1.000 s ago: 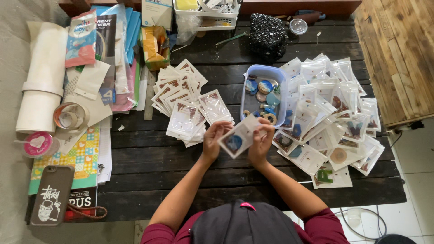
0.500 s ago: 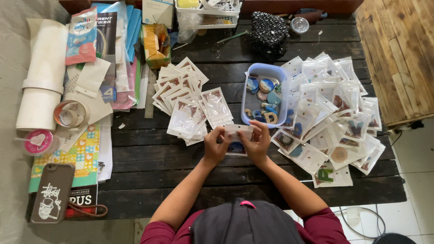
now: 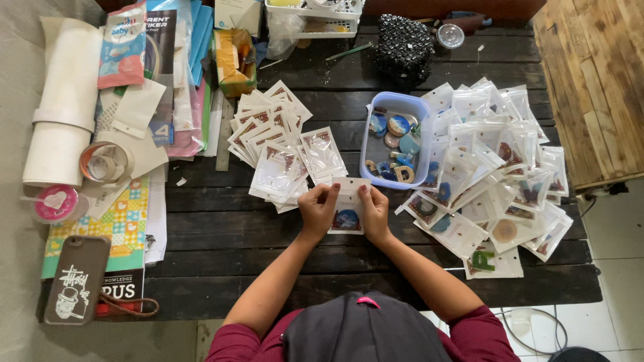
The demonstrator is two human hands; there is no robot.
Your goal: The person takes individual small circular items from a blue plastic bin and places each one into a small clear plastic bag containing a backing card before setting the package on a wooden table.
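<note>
Two hands over the tabletop (image 3: 221, 241), left hand (image 3: 318, 211) and right hand (image 3: 373, 211), and one small clear packet (image 3: 349, 204) between them. One blue tub (image 3: 367, 144) of pieces. Two heaps of packets: the left heap (image 3: 275, 144) and the bigger right heap (image 3: 496, 174), each too overlapped to count. One tape roll (image 3: 104, 162), one white paper roll (image 3: 64, 107), one phone (image 3: 75, 280).

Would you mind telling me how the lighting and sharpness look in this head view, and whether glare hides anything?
Head view: soft, even light with only faint shadows on the dark table; the clear packets on the right catch pale glare that veils some contents; the packet pinched by the left hand and right hand is sharp; edges bow slightly from the wide lens.
</note>
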